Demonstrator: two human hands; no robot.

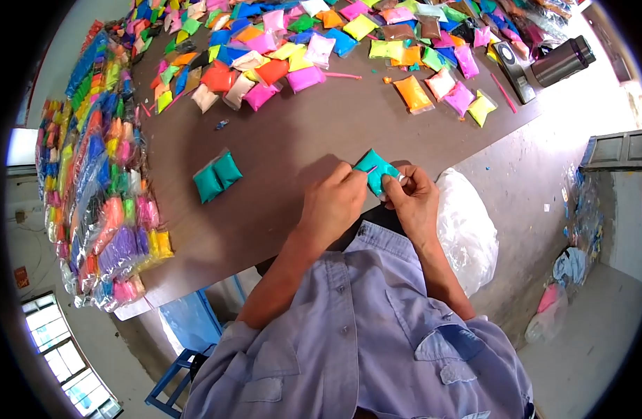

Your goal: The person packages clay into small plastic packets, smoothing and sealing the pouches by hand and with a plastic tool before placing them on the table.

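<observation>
Near the table's front edge, both my hands are closed on one teal packet (377, 167). My left hand (338, 199) pinches its left side, where a thin pinkish strip or stick shows against the teal. On the packet's right side, my right hand (413, 197) grips with the thumb on top. Clear wrapping shows by the right fingers. Two more teal packets (217, 176) lie side by side on the brown table (279, 153), to the left of my hands.
Many coloured packets (305, 78) cover the table's far side. Bagged packets (104, 209) are stacked along the left edge. A metal flask (564, 61) lies beside a grey device (514, 72) at the back right. A white plastic bag (466, 234) hangs right of my right hand.
</observation>
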